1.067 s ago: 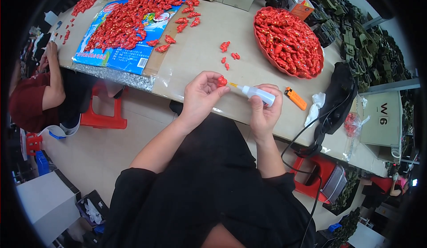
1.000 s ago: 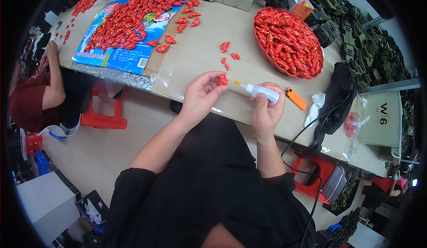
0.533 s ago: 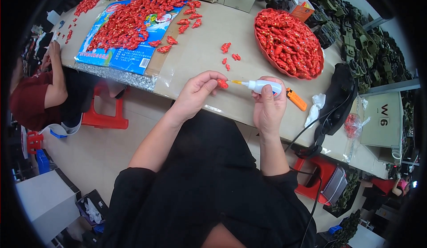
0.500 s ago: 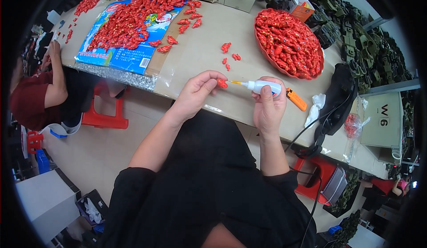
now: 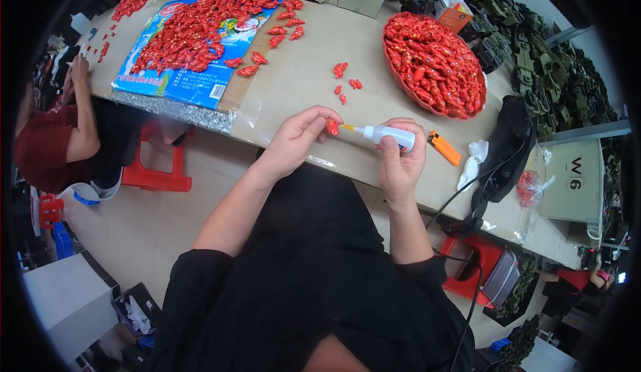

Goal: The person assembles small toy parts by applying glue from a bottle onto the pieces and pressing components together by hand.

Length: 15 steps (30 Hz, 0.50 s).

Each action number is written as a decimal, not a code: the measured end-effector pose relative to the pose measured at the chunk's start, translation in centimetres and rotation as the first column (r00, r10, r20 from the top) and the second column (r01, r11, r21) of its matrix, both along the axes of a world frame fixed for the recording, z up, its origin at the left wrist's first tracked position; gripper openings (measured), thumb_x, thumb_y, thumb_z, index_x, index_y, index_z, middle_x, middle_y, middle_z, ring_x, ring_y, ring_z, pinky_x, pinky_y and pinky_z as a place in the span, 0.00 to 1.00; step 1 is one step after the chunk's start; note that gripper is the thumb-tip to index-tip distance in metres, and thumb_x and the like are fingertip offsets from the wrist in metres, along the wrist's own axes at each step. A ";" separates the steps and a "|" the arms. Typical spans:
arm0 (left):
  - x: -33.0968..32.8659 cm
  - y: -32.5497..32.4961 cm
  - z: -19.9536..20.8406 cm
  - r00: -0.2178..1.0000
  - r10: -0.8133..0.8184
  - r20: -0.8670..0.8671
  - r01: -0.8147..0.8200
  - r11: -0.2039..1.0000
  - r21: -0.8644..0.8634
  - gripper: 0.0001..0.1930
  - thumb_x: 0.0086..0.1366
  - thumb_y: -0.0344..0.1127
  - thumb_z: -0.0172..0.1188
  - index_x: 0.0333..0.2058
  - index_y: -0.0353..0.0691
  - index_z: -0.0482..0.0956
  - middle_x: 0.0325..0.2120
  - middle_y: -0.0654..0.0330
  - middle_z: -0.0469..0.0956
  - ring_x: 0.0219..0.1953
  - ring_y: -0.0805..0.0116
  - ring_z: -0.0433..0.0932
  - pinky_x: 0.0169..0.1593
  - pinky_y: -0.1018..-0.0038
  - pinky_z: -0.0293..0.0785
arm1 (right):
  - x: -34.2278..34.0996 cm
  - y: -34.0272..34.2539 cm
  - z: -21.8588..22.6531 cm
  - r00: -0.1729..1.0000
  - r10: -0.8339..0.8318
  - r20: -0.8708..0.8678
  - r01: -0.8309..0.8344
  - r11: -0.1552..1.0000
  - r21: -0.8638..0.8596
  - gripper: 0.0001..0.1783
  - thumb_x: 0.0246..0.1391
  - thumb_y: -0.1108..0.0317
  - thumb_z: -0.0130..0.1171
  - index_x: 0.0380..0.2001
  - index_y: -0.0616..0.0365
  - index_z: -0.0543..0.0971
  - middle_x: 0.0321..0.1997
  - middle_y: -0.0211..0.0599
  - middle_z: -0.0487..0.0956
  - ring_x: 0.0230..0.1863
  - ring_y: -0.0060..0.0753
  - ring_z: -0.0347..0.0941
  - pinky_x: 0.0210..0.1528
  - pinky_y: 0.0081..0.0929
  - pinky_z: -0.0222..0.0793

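Between the thumb and fingertips of my left hand is a small red plastic figure piece. My right hand is wrapped round a white squeeze bottle with a thin yellowish nozzle, lying nearly level and pointing left. The nozzle tip is at the red piece; whether it touches, I cannot tell. Just beyond my hands, several loose red parts lie on the table. An orange utility knife rests right of my right hand, beside a crumpled white tissue.
A red bowl heaped with red pieces stands at the back right. Many more lie on a blue printed cardboard sheet at the left. A black bag with a cable lies on the right. A co-worker sits far left.
The bottle has tilted, its base dropping toward me, and has shifted slightly left, bringing its nozzle closer to the red piece. My left hand stays nearly in place.
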<state>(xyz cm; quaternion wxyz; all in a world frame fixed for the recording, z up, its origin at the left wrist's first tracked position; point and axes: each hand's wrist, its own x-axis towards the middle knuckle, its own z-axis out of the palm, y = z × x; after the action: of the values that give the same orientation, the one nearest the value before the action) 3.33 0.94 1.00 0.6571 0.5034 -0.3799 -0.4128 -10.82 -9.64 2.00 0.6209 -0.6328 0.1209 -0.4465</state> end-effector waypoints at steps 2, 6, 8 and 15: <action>0.0 0.0 0.0 1.000 0.004 0.001 -0.004 1.000 0.000 0.11 0.65 0.34 0.40 0.36 0.36 0.71 0.26 0.67 0.68 0.29 0.80 0.62 0.36 0.84 0.61 | 0.0 0.0 0.0 1.000 -0.002 -0.002 0.002 1.000 -0.006 0.11 0.50 0.68 0.53 0.33 0.61 0.64 0.34 0.36 0.66 0.28 0.20 0.62 0.31 0.16 0.60; 0.0 0.0 0.0 1.000 0.004 0.017 -0.004 1.000 0.003 0.11 0.65 0.34 0.40 0.36 0.36 0.71 0.26 0.67 0.68 0.29 0.80 0.63 0.36 0.84 0.61 | 0.0 -0.1 0.0 1.000 -0.012 -0.018 0.012 1.000 -0.020 0.11 0.50 0.68 0.53 0.33 0.61 0.64 0.34 0.36 0.66 0.28 0.19 0.62 0.31 0.16 0.61; 0.0 0.0 0.1 1.000 0.005 0.022 -0.005 1.000 0.008 0.11 0.65 0.34 0.40 0.36 0.36 0.71 0.27 0.67 0.69 0.29 0.80 0.63 0.36 0.84 0.61 | 0.0 -0.2 -0.1 0.999 -0.017 -0.031 0.016 0.999 -0.030 0.11 0.50 0.68 0.53 0.33 0.61 0.64 0.34 0.36 0.66 0.27 0.19 0.63 0.30 0.15 0.61; 0.0 0.1 0.1 0.999 0.008 0.032 -0.008 1.000 0.017 0.11 0.65 0.34 0.39 0.36 0.37 0.71 0.27 0.67 0.69 0.30 0.80 0.64 0.37 0.84 0.61 | -0.1 -0.1 -0.1 0.999 -0.017 -0.048 0.016 1.000 -0.021 0.11 0.49 0.70 0.54 0.32 0.62 0.64 0.33 0.34 0.65 0.30 0.18 0.62 0.30 0.14 0.59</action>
<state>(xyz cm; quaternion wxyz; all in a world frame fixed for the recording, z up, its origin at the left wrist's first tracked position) 3.35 1.01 1.06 0.6483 0.5171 -0.3849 -0.4052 -10.95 -9.77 1.91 0.6075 -0.6489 0.1364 -0.4373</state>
